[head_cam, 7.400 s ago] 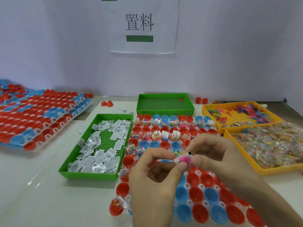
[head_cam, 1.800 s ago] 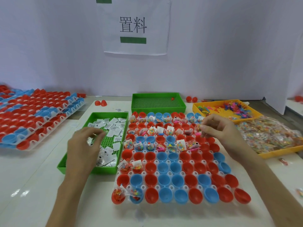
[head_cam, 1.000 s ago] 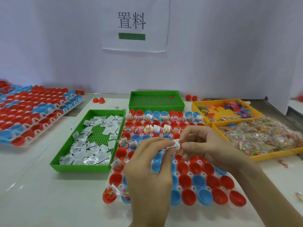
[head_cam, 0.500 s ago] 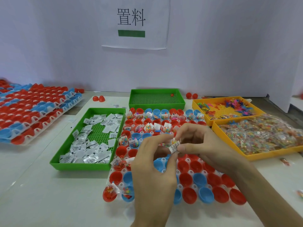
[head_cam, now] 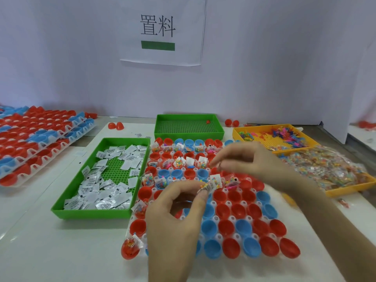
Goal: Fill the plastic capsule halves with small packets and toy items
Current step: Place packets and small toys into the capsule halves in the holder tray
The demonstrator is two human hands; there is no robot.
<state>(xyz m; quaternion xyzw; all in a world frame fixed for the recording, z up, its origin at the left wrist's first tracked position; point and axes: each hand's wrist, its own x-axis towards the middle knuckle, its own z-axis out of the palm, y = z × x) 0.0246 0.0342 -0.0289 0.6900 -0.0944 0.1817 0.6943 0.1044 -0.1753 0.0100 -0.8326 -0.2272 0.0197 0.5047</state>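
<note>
The left hand is low over the middle of the white tray. Its grip pinches a small packet between the thumb and a finger. The packet is up in the air, just over the red and blue cup halves and right beside some halves that already have things in them.

The right hand is higher up, over the back rows of the same tray. It looks blurry. Its fingers bend a little and point to the left. I cannot tell if its grip has anything in it.

The halves in the back rows hold little bags of colored bits and white packets. One red half at the front left corner holds a little bag too.

On the counter, just left of the tray, sits a green tray full of white packets. Behind the white tray is another green tray. To the right are two yellow trays. The far one has bright toy bits. The near one has a heap of clear bags. Far left are stacked trays of red and blue halves. A paper sign hangs on the wall.
</note>
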